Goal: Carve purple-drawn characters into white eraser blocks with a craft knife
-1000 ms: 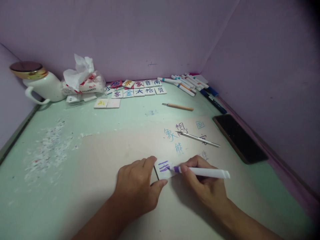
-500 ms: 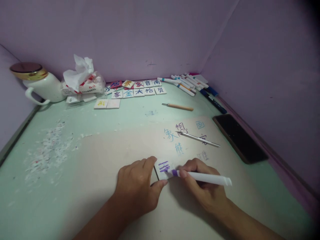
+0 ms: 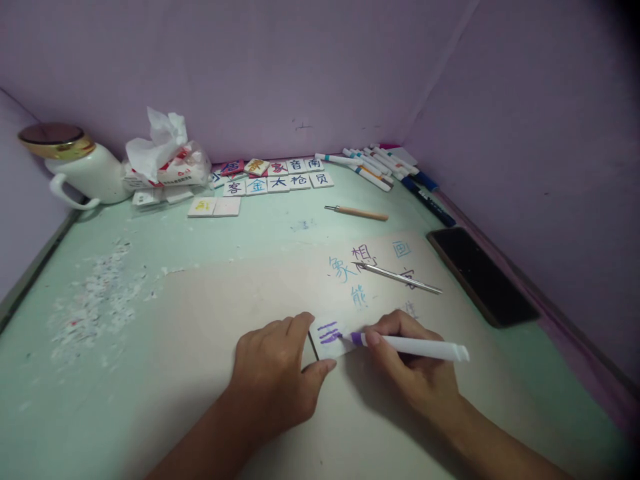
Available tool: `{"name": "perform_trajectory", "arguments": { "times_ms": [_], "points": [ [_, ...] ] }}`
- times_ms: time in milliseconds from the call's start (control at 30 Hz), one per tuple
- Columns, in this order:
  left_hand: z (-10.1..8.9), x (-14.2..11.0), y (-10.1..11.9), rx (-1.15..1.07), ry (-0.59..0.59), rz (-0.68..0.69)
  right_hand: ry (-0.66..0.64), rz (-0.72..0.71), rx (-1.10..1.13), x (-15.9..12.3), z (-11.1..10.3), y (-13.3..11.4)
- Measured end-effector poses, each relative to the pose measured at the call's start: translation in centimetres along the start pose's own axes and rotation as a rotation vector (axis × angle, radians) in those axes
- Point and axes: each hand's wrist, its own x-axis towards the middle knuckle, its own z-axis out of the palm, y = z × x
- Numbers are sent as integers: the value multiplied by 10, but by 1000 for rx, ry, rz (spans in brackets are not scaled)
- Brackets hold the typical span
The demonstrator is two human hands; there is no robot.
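Observation:
A small white square tile (image 3: 326, 349) lies on the pale board (image 3: 220, 293), with several purple strokes on its face. My left hand (image 3: 275, 367) grips the tile's left side, the index finger at its upper corner and the thumb at its lower edge. In my right hand (image 3: 417, 367) is a white marker (image 3: 423, 348) with a purple collar, held like a pen. Its tip is at the right end of the purple strokes. Beyond my right hand lies a silver craft knife (image 3: 400, 277), across characters written on the board.
A wooden-handled carving tool (image 3: 357, 213) lies behind the board. Character tiles (image 3: 278, 185), a tissue pack (image 3: 167, 170) and a white mug (image 3: 93, 177) line the back. Markers (image 3: 375, 167) and a phone (image 3: 483, 275) are at right; white shavings (image 3: 97, 300) at left.
My right hand has shifted the marker slightly right and up, its tip moving from the lower strokes toward their right end. My left hand keeps its hold on the tile.

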Motion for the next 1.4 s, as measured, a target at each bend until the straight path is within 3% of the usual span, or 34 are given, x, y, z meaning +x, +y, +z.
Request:
{"name": "perform_trajectory", "arguments": {
  "times_ms": [267, 567, 967, 1400],
  "points": [
    [1, 0, -1, -5, 9, 8, -2, -22, 1, 0, 0, 3],
    [1, -1, -1, -10, -39, 3, -60, -198, -23, 1, 4, -3],
    [0, 1, -1, -49, -80, -16, -146, -317, -139, 4, 3, -2],
    [-3, 2, 0, -53, -89, -21, -126, -318, -189, 4, 4, -3]
  ]
}}
